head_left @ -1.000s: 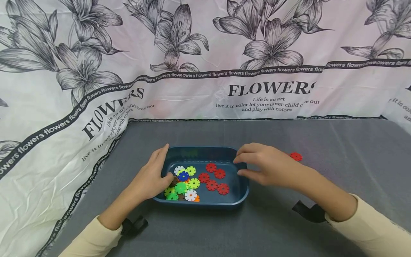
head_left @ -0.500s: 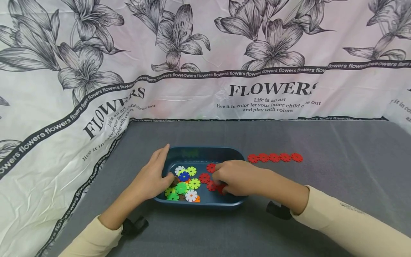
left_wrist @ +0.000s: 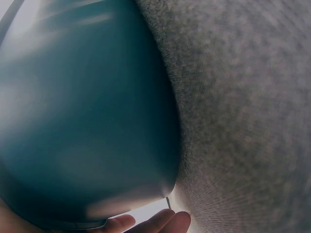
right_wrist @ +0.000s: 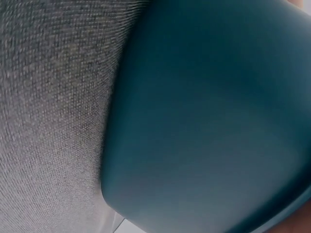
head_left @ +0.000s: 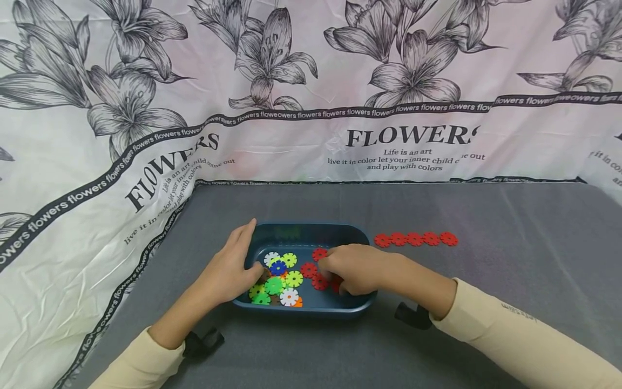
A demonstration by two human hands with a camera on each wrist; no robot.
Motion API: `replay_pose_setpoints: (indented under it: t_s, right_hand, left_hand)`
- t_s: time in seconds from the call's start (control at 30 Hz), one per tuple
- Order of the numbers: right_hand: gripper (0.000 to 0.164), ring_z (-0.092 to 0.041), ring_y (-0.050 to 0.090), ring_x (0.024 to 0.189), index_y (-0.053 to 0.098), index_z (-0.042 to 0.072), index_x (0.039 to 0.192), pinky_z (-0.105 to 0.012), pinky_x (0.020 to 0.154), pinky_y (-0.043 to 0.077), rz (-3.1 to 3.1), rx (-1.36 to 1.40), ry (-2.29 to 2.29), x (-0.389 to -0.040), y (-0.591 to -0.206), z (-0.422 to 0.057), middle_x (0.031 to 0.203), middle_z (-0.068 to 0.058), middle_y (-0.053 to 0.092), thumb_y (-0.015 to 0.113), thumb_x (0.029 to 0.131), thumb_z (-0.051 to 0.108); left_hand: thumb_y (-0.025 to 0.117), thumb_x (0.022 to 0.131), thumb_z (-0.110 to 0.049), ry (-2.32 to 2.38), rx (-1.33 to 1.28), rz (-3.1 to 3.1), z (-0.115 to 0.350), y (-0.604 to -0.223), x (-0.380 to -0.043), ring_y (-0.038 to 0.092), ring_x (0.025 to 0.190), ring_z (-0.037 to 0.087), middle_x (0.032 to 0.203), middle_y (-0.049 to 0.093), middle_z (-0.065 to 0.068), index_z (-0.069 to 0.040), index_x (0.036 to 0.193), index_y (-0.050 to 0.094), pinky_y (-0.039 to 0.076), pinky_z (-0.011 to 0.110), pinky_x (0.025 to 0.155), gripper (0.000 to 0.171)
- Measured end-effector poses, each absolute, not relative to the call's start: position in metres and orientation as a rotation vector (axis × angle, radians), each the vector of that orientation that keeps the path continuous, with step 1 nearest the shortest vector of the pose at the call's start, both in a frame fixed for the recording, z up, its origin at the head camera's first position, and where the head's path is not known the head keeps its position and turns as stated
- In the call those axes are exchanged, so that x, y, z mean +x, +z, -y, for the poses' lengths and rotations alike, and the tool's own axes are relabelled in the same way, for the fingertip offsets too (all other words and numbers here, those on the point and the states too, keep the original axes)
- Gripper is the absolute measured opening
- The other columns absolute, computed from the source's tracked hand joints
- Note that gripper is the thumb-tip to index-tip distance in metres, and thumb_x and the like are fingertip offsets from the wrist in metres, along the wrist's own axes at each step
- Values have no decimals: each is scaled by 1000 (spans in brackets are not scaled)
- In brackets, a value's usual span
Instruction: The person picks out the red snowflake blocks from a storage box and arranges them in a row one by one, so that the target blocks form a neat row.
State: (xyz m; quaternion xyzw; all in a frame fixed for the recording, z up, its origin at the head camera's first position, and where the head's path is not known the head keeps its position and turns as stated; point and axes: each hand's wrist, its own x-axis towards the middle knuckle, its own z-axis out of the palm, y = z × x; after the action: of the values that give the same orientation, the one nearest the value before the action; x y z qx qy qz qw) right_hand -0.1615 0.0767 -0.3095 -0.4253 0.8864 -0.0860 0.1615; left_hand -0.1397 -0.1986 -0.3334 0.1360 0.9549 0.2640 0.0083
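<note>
In the head view my left hand [head_left: 233, 270] grips the left end of a dark blue plastic tray [head_left: 303, 309], thumb inside and fingers outside the wall. The left wrist view shows fingertips [left_wrist: 176, 223] against the tray's outer side [left_wrist: 87, 121]. My right hand [head_left: 362, 268] reaches over the right wall into the tray, its fingers bent down among red notched plastic discs [head_left: 309, 270]. Its fingertips are partly hidden, so whether they pinch a disc cannot be seen. Mixed green, white, blue and orange discs [head_left: 274, 284] lie overlapping at the tray's left.
Behind and right of the tray, a row of several red discs [head_left: 414, 239] lies on the grey cloth-covered table [head_left: 311, 351]. A white flower-printed sheet [head_left: 291, 146] hangs along the back and left. The right wrist view holds mostly the tray's outer wall [right_wrist: 204, 121].
My right hand has moved left from the tray's right rim down into the red discs, uncovering the red row on the table. The left hand keeps its place.
</note>
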Motion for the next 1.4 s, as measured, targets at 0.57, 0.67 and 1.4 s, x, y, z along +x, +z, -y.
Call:
replay_pose_setpoints:
  t_s: [0.57,0.67,1.4]
  right_hand:
    - [19,-11,53,78,67,13,88,-22,63,48,-2529,-1260,-298,-158,-310,-79,87,3,56,78,81,-1]
    - [22,-10,52,75,65,14,83,-22,61,47,-2529,-1275,-322,-158,-311,-79,82,4,54,76,81,-4]
    - [20,-7,52,65,64,14,76,-23,59,46,-2480,-1251,-387,-158,-312,-79,69,9,55,79,83,3]
  left_hand:
    - [62,91,-14,823,414,-2987,198,-333,-139,41,134,45,160,20,23,-6,161,13,40,65,99,86]
    - [62,91,-14,824,410,-2985,198,-332,-139,40,135,45,160,20,23,-6,161,13,40,65,99,86]
    - [61,92,-14,829,408,-2975,197,-331,-139,39,136,45,160,20,23,-6,161,12,39,65,100,85]
